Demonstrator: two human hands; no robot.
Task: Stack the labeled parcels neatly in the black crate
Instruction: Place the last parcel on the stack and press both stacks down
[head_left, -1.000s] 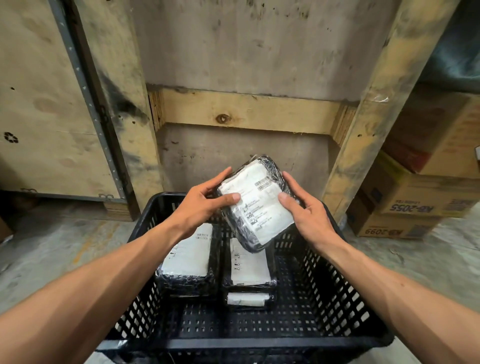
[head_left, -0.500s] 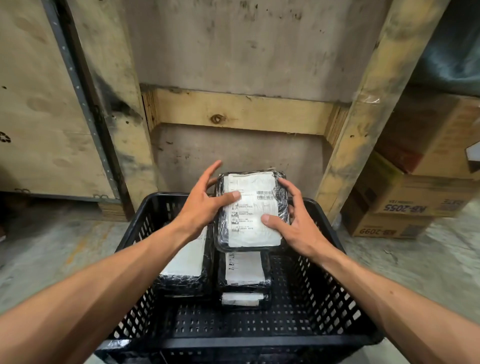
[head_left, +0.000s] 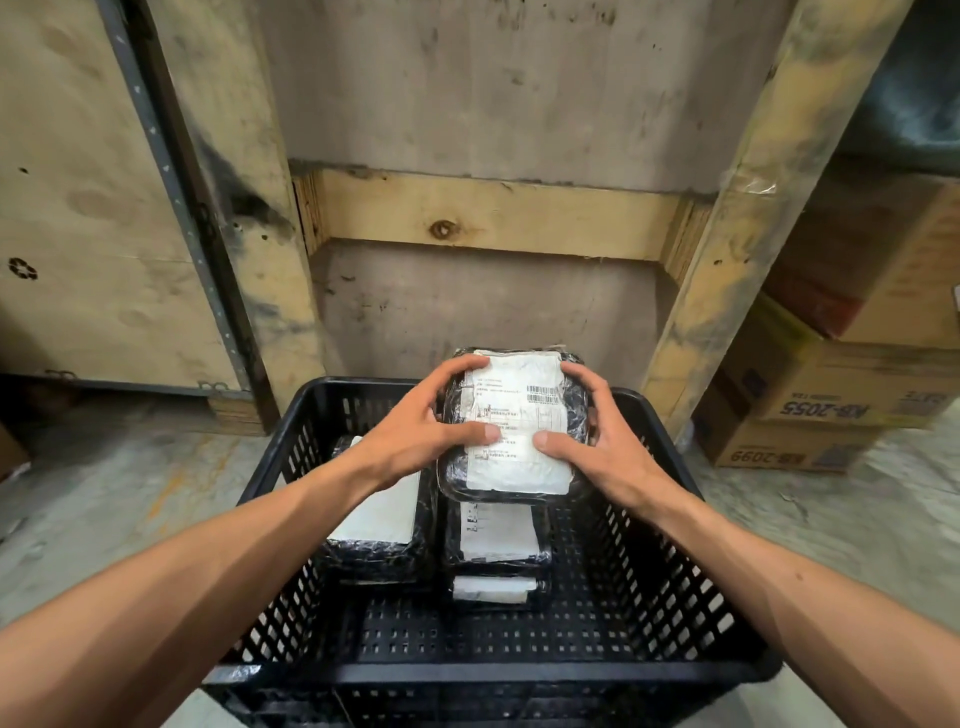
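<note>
Parcel (head_left: 514, 426), label up, frame centre, over crate (head_left: 483, 675) stack (head_left: 496, 535).
Left hand (head_left: 415, 431) and right hand (head_left: 597, 441) each clasp a side; best lowered level, edges squared to the parcel beneath.

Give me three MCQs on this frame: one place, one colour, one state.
1. The held parcel is
A. on the floor
B. over the right-hand stack
C. outside the crate

2. The crate is
A. black
B. blue
C. red

3. The held parcel's label faces
A. down
B. away
C. up

Key: B, it sits above the stacked parcels, beside the left parcel; A, black lattice walls; C, barcode readable between left hand and right hand.
</note>
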